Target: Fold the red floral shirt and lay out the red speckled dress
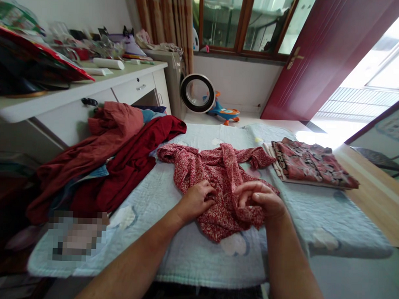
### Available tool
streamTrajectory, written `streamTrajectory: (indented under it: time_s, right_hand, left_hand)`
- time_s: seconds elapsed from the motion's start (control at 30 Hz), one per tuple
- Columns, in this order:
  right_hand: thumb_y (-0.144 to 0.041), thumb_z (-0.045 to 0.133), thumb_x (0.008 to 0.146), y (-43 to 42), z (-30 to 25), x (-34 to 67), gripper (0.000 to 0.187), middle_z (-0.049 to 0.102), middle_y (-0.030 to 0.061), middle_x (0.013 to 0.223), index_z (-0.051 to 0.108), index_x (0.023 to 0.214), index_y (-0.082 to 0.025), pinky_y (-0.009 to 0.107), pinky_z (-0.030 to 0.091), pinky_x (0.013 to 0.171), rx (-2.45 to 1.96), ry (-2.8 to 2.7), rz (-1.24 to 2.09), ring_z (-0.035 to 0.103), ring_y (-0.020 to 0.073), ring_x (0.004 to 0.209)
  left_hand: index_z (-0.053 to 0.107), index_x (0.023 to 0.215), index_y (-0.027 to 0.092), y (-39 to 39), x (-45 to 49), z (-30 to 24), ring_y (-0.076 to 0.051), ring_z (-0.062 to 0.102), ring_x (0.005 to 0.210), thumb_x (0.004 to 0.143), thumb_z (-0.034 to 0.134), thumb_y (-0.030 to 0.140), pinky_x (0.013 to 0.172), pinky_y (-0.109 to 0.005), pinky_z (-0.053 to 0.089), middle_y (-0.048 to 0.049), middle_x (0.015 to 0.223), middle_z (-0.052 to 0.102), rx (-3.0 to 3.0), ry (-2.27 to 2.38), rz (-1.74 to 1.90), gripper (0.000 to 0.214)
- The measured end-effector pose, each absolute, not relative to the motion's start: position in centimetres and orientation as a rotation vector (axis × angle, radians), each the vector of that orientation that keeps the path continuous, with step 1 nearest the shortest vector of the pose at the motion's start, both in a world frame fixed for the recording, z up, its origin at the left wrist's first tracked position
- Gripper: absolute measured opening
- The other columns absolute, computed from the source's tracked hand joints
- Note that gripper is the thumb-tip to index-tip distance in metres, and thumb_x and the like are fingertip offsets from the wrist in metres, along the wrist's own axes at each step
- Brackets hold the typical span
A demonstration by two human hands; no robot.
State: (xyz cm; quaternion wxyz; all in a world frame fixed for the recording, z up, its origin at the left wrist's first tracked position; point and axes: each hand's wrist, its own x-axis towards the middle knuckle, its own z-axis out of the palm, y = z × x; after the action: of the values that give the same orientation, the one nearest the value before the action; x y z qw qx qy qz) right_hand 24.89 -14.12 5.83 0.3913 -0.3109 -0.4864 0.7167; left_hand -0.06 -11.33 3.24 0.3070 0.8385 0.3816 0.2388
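Note:
A crumpled red blouse (214,180) with a fine white pattern lies on the pale blue quilted cover (163,253), its sleeves spread to both sides at the far end. My left hand (197,201) rests on the near left part with its fingers curled and closed on the cloth. On the near right, my right hand (261,198) has bent fingers closed around a fold of the same blouse; part of the fingertips is hidden by fabric.
To the left lies a heap of dark red clothes (133,164). Folded patterned clothes (313,164) are stacked at the right. A cluttered desk (136,73) stands at the left, a washing machine (174,79) with its round door out beyond it. A blue toy car (222,111) is on the floor.

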Motion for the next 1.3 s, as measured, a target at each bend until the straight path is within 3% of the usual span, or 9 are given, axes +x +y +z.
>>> streamTrajectory:
  time_s: [0.13, 0.27, 0.4, 0.53, 0.67, 0.8, 1.03, 1.17, 1.3]
  right_hand:
    - [-0.048, 0.072, 0.075, -13.8, 5.6, 24.8, 0.039, 0.074, 0.007, 0.076, 0.074, 0.099, -0.017, 0.023, 0.044, 0.046, -0.884, -1.361, 1.877, 0.062, 0.0131, 0.051]
    - [-0.039, 0.071, 0.078, -12.3, 4.5, 24.0, 0.022, 0.064, -0.0015, 0.066, 0.072, 0.087, -0.02, 0.02, 0.039, 0.047, -1.131, -1.288, 1.353, 0.051, 0.0084, 0.05]
    - [-0.028, 0.065, 0.082, -11.1, 3.4, 22.6, 0.01, 0.065, 0.0015, 0.081, 0.071, 0.086, -0.021, 0.027, 0.048, 0.068, -1.237, -1.518, 0.788, 0.058, 0.0139, 0.073]
    - [-0.012, 0.049, 0.085, -11.0, 2.5, 21.3, 0.031, 0.063, 0.0073, 0.11, 0.072, 0.103, -0.023, 0.038, 0.046, 0.095, -1.216, -1.922, 0.48, 0.057, 0.0206, 0.105]
    - [-0.005, 0.045, 0.082, -11.0, 1.7, 20.6, 0.039, 0.058, 0.0095, 0.128, 0.071, 0.105, -0.023, 0.044, 0.044, 0.1, -1.347, -2.16, 0.266, 0.053, 0.0248, 0.113]
    - [-0.009, 0.051, 0.082, -10.9, 1.7, 20.5, 0.024, 0.062, 0.0076, 0.116, 0.07, 0.087, -0.023, 0.041, 0.046, 0.096, -1.394, -2.107, 0.218, 0.054, 0.0247, 0.108]
    - [-0.012, 0.049, 0.085, -11.3, 2.9, 20.4, 0.021, 0.063, 0.0067, 0.115, 0.067, 0.086, -0.022, 0.036, 0.045, 0.097, -1.203, -1.765, 0.339, 0.058, 0.0205, 0.109]
    - [-0.013, 0.051, 0.084, -11.9, 3.3, 19.9, 0.018, 0.068, 0.0032, 0.093, 0.066, 0.089, -0.022, 0.031, 0.048, 0.082, -1.178, -1.737, 0.515, 0.063, 0.0181, 0.088]
    - [-0.015, 0.055, 0.084, -12.3, 3.6, 19.0, 0.012, 0.063, 0.0006, 0.081, 0.064, 0.085, -0.022, 0.027, 0.046, 0.074, -1.16, -1.809, 0.599, 0.059, 0.0158, 0.077]
  left_hand:
    - [0.066, 0.083, 0.018, -11.1, 0.0, 3.2, -0.016, 0.057, 0.081, 0.075, 0.065, 0.009, 0.073, -0.026, 0.044, -0.0016, 0.085, 0.059, 2.21, 1.022, 0.66, 0.012]
    - [0.063, 0.08, 0.017, -11.0, 0.0, 3.4, -0.013, 0.053, 0.071, 0.074, 0.063, 0.01, 0.065, -0.025, 0.039, 0.0004, 0.079, 0.058, 2.141, 1.053, 0.673, 0.01]
    - [0.062, 0.082, 0.017, -11.0, -0.1, 3.4, -0.012, 0.051, 0.068, 0.074, 0.062, 0.011, 0.063, -0.023, 0.038, 0.0012, 0.078, 0.06, 2.032, 1.032, 0.75, 0.011]
    - [0.062, 0.084, 0.018, -11.1, 0.0, 3.1, -0.011, 0.05, 0.064, 0.075, 0.062, 0.013, 0.061, -0.022, 0.039, 0.0021, 0.075, 0.059, 1.951, 1.03, 0.81, 0.01]
    - [0.062, 0.086, 0.018, -11.1, 0.2, 3.0, -0.01, 0.051, 0.064, 0.075, 0.061, 0.011, 0.061, -0.022, 0.04, 0.0021, 0.076, 0.059, 1.922, 1.022, 0.848, 0.013]
    - [0.063, 0.089, 0.018, -11.1, 0.2, 3.1, -0.011, 0.053, 0.068, 0.076, 0.061, 0.01, 0.063, -0.021, 0.042, 0.0014, 0.08, 0.06, 1.937, 1.02, 0.924, 0.015]
    - [0.063, 0.093, 0.018, -11.1, 0.4, 3.5, -0.011, 0.054, 0.073, 0.08, 0.061, 0.011, 0.068, -0.022, 0.043, 0.0003, 0.087, 0.059, 1.935, 1.053, 1.007, 0.015]
    - [0.063, 0.093, 0.019, -11.1, 0.4, 3.5, -0.012, 0.054, 0.073, 0.081, 0.062, 0.015, 0.068, -0.023, 0.043, 0.0002, 0.087, 0.059, 1.94, 1.074, 0.992, 0.013]
    - [0.063, 0.091, 0.018, -11.2, 0.5, 3.4, -0.012, 0.055, 0.072, 0.081, 0.063, 0.018, 0.069, -0.024, 0.045, -0.0003, 0.089, 0.059, 1.948, 1.072, 0.984, 0.01]
